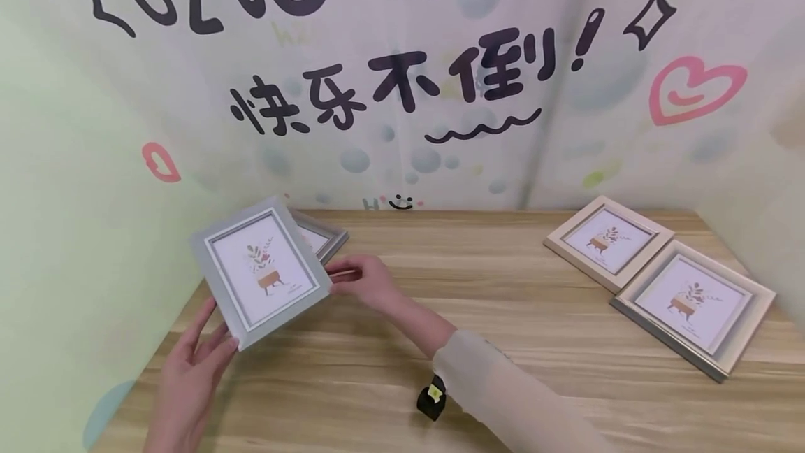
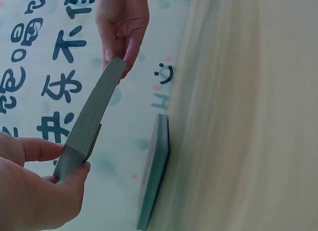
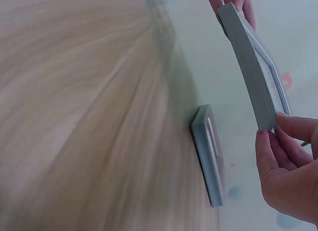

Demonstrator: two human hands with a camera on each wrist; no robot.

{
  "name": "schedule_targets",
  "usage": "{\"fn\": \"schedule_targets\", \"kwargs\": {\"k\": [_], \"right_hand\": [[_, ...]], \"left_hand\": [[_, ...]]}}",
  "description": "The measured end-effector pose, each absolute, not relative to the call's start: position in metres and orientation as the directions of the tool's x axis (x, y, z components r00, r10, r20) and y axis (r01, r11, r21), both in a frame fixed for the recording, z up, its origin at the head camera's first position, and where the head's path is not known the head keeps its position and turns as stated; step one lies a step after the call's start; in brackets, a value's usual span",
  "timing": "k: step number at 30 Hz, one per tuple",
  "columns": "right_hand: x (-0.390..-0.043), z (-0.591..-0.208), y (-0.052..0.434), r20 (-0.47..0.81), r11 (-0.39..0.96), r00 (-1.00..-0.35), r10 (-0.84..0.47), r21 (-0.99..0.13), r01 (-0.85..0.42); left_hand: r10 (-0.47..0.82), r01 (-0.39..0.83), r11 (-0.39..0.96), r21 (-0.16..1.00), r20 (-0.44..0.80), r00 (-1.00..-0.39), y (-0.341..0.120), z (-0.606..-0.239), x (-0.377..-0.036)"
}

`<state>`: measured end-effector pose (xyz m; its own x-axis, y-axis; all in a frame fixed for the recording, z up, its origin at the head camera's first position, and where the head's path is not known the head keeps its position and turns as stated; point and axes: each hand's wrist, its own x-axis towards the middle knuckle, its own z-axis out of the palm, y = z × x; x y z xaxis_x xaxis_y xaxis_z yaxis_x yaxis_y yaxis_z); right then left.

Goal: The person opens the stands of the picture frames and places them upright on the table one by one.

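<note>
A grey picture frame (image 1: 260,270) with a plant print is held tilted above the table's back left. My left hand (image 1: 195,362) pinches its lower corner, and my right hand (image 1: 365,282) pinches its right edge. From the left wrist, the grey picture frame (image 2: 92,119) shows edge-on between my left hand (image 2: 44,184) and my right hand (image 2: 121,25). From the right wrist, the same frame (image 3: 251,67) is gripped by my right hand (image 3: 285,161). A second grey frame (image 1: 321,235) lies flat behind it.
Two cream-coloured frames (image 1: 608,240) (image 1: 694,303) lie on the wooden table (image 1: 503,299) at the right. A small black object (image 1: 432,397) sits near the front. A printed wall (image 1: 402,75) closes the back and sides.
</note>
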<state>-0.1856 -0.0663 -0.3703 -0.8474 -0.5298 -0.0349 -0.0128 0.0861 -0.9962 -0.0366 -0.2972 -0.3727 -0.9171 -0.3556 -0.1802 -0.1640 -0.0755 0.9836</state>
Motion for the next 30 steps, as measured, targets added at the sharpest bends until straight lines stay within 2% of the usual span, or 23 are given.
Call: {"fn": "schedule_targets", "kwargs": {"k": [10, 16, 25, 30], "right_hand": [[-0.199, -0.353, -0.027, 0.029, 0.045, -0.891, -0.452, -0.997, -0.055], [-0.209, -0.349, -0.004, 0.038, 0.06, -0.929, -0.368, -0.996, -0.065], [-0.218, -0.357, 0.026, 0.005, -0.022, -0.957, -0.289, -1.0, 0.001], [-0.222, -0.36, 0.044, -0.02, -0.014, -0.963, -0.269, -1.0, 0.025]], "left_hand": [[-0.27, -0.035, -0.006, 0.999, -0.035, -0.962, -0.271, -0.347, -0.077], [-0.256, -0.038, -0.008, 0.999, -0.039, -0.966, -0.245, -0.337, -0.1], [-0.241, 0.004, -0.005, 1.0, 0.003, -0.971, -0.215, -0.346, -0.129], [-0.217, 0.046, -0.002, 0.999, 0.044, -0.975, -0.204, -0.357, -0.147]]}}
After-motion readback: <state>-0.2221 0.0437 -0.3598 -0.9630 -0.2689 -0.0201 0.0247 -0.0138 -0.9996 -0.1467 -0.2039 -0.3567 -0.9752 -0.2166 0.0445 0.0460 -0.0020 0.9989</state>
